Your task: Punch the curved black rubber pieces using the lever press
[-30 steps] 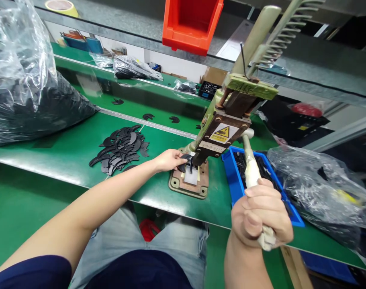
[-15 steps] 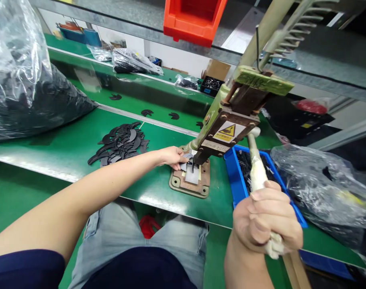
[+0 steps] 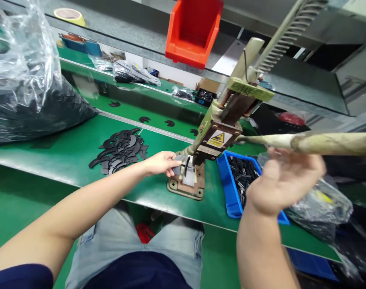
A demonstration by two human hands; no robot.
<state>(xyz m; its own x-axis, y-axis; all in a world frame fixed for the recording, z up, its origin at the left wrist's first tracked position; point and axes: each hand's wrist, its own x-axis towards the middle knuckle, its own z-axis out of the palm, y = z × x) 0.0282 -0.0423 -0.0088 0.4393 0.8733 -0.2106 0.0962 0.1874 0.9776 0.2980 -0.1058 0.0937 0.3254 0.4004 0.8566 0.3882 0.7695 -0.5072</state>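
My left hand (image 3: 163,163) pinches a flat grey curved piece (image 3: 178,166) at the left of the hand press's (image 3: 216,125) base plate. Beside that piece, a thin black curved strip (image 3: 187,166) stands under the ram, above a pale plate (image 3: 189,179). The press's long wrapped lever (image 3: 336,143) points right, roughly level. Just below it is my right hand (image 3: 281,180), palm turned up and fingers loosely stretched, not wrapped round the lever. Its fingertips are blurred and partly touch or overlap the lever. Left of the press lies a heap of dark curved pieces (image 3: 122,149).
A blue bin (image 3: 231,192) of black parts stands right of the press, with a clear plastic bag (image 3: 324,204) beyond. Another large bag (image 3: 29,96) fills the left. Several dark pieces lie on the green strip behind. An orange bin (image 3: 189,44) sits on the shelf above.
The lever has swung up from pointing towards me to about level. My right hand has loosened from its grip. My left hand has drawn the grey piece slightly left; the black strip shows more.
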